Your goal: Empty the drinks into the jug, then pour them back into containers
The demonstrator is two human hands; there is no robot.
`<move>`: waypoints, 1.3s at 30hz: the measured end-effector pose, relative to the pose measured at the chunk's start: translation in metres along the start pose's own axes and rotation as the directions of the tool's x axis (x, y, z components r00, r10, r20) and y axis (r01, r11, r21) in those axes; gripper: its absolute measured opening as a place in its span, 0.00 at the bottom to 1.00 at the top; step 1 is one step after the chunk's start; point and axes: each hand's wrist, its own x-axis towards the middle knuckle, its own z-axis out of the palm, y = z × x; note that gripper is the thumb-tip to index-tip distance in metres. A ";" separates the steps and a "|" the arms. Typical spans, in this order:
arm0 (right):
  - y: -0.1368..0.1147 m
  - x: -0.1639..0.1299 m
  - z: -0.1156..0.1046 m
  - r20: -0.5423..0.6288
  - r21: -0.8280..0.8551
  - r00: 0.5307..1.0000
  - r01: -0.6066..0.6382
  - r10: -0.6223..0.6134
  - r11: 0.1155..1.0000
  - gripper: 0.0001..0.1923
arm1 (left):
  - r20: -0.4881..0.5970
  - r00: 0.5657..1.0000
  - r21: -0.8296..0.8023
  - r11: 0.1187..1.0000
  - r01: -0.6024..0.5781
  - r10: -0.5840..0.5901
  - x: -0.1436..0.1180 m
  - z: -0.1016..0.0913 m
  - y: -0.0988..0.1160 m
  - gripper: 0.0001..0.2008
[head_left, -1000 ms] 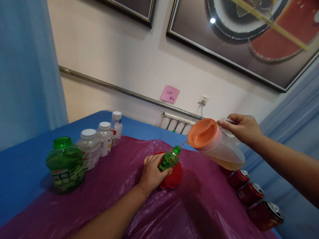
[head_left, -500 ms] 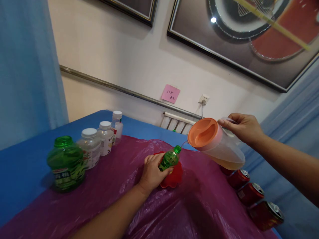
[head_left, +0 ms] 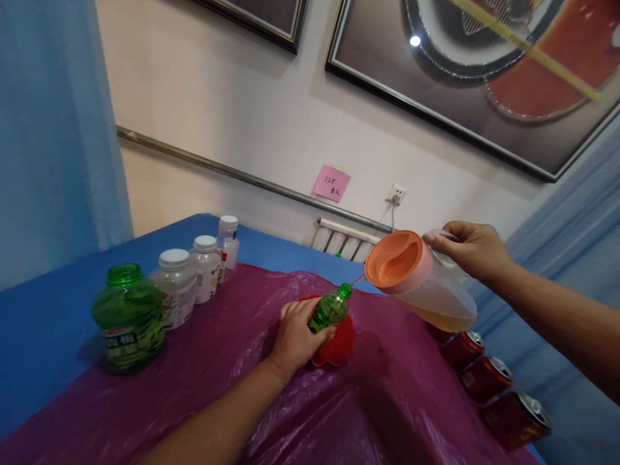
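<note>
A pale wall [head_left: 208, 84] stands behind a blue desk [head_left: 43, 316] partly covered with a purple plastic sheet [head_left: 169, 384]. The small green bottle [head_left: 330, 309] is taken as landmark: it is gripped by the left hand [head_left: 296, 332], fingers wrapped about its body, over a red scalloped dish [head_left: 339, 349]. Its mouth is uppermost; since the view is rolled, true uprightness cannot be judged. Right of the bottle and higher, a clear pitcher [head_left: 433, 290] is held tilted by the right hand [head_left: 472, 248], fingers closed round its handle. Its orange lid [head_left: 393, 258] is turned towards the bottle's mouth, just apart from it; a thin stream [head_left: 358, 279] is seen between. Pale yellowish liquid [head_left: 450, 320] is noted low in the pitcher; the bottle's level cannot be told. Left of the bottle, a large green jar [head_left: 126, 320] and three white-capped containers [head_left: 177, 290] are ranged; right of it, red cans [head_left: 518, 416], contents hidden.
</note>
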 end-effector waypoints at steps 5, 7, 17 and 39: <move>0.000 0.001 0.001 0.011 0.006 1.000 0.009 -0.009 1.000 0.31 | 0.003 1.000 -0.005 1.000 -0.008 0.008 -0.001 0.000 -0.001 0.27; 0.000 0.001 0.001 0.012 0.012 1.000 0.010 -0.010 1.000 0.32 | 0.005 1.000 -0.007 1.000 -0.007 0.007 -0.001 0.000 0.000 0.27; -0.002 0.000 0.002 -0.002 0.030 1.000 0.022 -0.022 0.999 0.32 | 0.005 1.000 -0.008 1.000 -0.012 0.012 -0.001 0.000 -0.001 0.27; 0.014 -0.010 0.021 -0.012 0.133 1.000 0.002 0.000 0.991 0.27 | -0.011 1.000 -0.015 1.000 0.015 -0.015 -0.002 0.000 -0.001 0.27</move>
